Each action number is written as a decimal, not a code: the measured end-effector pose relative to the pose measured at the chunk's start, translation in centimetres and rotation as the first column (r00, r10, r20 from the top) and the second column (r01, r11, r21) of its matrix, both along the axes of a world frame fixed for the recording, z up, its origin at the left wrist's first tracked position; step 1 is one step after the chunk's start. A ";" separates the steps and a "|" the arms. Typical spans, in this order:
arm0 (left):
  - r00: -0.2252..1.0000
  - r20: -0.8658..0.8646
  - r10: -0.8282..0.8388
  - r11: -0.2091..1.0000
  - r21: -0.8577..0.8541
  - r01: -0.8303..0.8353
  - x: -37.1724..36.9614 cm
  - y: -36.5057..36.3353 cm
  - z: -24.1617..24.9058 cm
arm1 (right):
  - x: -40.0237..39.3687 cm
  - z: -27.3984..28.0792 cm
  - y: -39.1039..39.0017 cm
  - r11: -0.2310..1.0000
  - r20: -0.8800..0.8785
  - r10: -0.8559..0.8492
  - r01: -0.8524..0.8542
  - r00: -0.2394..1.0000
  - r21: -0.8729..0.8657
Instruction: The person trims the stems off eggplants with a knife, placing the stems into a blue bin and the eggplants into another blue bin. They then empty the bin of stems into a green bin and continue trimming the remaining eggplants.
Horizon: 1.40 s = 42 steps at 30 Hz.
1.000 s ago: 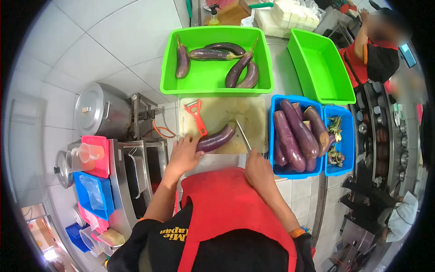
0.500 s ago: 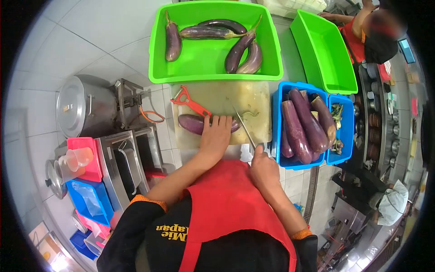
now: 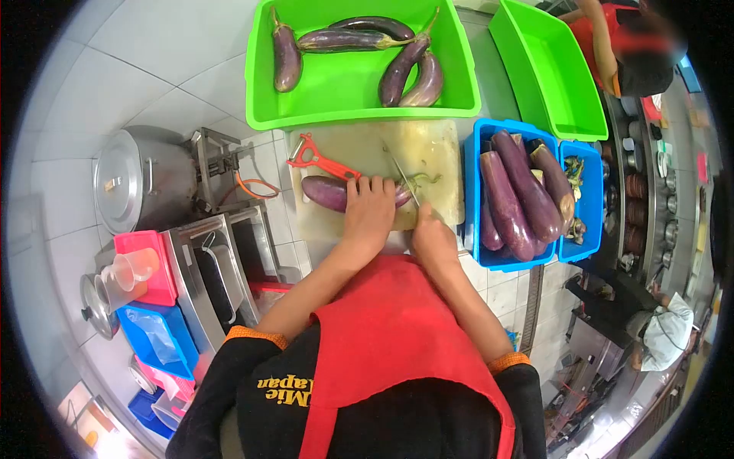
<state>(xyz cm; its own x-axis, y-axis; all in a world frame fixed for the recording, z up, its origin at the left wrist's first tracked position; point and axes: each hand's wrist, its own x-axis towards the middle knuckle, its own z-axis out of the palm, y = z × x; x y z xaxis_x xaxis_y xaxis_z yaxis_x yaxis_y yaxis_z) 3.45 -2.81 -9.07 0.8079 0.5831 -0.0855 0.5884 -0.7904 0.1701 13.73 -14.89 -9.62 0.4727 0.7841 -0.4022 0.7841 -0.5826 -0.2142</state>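
An eggplant [image 3: 324, 193] lies crosswise on the cutting board [image 3: 321, 222], its stem end to the right. My left hand [image 3: 369, 210] presses down over its middle, fingers wrapped across the purple skin. In my right hand [image 3: 434, 237] is the handle of a knife [image 3: 399, 170], gripped in a closed fist. The blade slants up and left across the eggplant's stem end, beside the curled green stem [image 3: 425, 179]. A red peeler [image 3: 325, 159] rests on the board just above my left fingertips.
Beyond the board stands a green tub [image 3: 264, 107] with several eggplants. To the right, a blue bin [image 3: 472, 191] holds more eggplants, beside a smaller blue bin [image 3: 581, 249] of trimmings. Another green tub [image 3: 550, 69] is behind them. A person [image 3: 612, 46] stands at top right.
My right hand with the knife has moved up and left, bringing the blade across the eggplant's stem end. My left hand stays on the eggplant. The whole view has shifted slightly.
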 end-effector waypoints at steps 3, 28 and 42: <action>1.000 -0.003 -0.014 1.000 0.015 0.014 0.0 0.3 -0.9 | -0.5 0.9 -3.0 0.992 -0.096 -0.117 0.112 0.989 -0.056; 0.452 0.391 0.802 -0.063 -0.697 0.715 2.0 -2.3 15.6 | 5.0 12.6 -9.3 0.649 -0.965 0.214 0.716 0.150 0.255; 0.487 0.508 0.711 0.157 -0.789 0.594 8.1 -5.2 15.6 | 7.5 12.3 -14.8 0.266 -0.919 0.173 0.882 0.353 0.389</action>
